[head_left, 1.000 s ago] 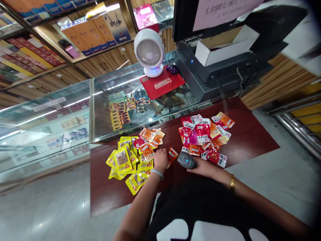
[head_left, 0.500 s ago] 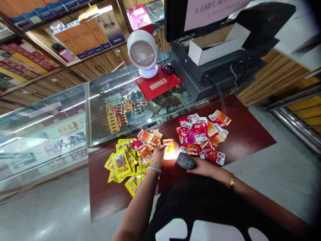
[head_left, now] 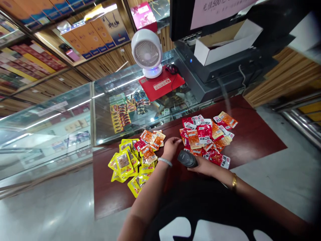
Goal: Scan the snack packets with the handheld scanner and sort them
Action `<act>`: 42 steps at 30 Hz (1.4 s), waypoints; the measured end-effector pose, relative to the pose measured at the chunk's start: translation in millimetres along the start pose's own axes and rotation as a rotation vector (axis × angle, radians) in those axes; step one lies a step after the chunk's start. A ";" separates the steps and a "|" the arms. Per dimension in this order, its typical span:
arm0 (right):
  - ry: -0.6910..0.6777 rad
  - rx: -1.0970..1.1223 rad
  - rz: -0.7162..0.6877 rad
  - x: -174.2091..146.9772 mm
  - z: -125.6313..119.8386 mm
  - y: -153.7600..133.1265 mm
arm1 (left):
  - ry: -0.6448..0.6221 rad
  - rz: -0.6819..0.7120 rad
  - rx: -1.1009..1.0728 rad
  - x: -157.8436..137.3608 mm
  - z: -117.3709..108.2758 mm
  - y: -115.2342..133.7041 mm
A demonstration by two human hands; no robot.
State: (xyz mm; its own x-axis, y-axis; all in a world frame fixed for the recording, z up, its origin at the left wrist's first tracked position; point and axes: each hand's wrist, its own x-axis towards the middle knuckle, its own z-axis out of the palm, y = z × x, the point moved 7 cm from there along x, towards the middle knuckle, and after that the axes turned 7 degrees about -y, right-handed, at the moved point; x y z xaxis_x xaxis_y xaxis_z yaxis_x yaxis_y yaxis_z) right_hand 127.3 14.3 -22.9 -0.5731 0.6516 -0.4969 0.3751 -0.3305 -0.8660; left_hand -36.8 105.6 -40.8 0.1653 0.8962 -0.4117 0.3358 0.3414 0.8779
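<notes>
My right hand (head_left: 202,166) is wrapped round a dark grey handheld barcode scanner (head_left: 187,158), its head pointing left over the dark red tabletop (head_left: 110,207). Close by, my left hand (head_left: 172,147) reaches across with its fingers loosely extended and nothing visible in them. Its fingertips come near an orange snack packet (head_left: 193,139) on the left side of a heap of red, white and orange packets (head_left: 204,133). On the left lie yellow snack packets (head_left: 123,164), with several orange and red packets (head_left: 148,152) beside and partly over them.
Behind the tabletop runs a glass display counter (head_left: 105,115) bearing a white fan (head_left: 147,53), a red mat (head_left: 155,90) and a black mouse (head_left: 172,69). At the back right stand a dark register base (head_left: 200,90) and an open white box (head_left: 223,50). Shelves (head_left: 82,67) hold boxed goods.
My left hand has carried an orange packet rightwards from under the scanner's light and let go of it on the right-hand heap. The scanner's bright light no longer shows. The view has shifted slightly.
</notes>
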 end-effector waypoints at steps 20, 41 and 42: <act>0.004 -0.029 -0.019 11.4 -2.8 -4.5 | 0.112 -0.167 1.029 -50.9 -72.1 -25.2; 0.053 -0.013 -0.048 -0.7 0.6 -11.2 | 0.057 -0.347 0.526 -66.6 -49.3 -49.0; 0.043 -0.010 -0.049 -1.9 1.6 -10.5 | 0.086 -0.338 0.392 -60.5 -46.2 -46.3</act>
State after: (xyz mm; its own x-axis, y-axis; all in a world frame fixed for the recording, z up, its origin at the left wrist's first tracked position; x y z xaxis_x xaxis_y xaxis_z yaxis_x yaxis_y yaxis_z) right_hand 123.3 15.4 -12.9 -0.5594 0.6954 -0.4511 0.3548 -0.2909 -0.8885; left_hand -105.2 48.7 -45.2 -0.0837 0.7804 -0.6197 0.6818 0.4984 0.5355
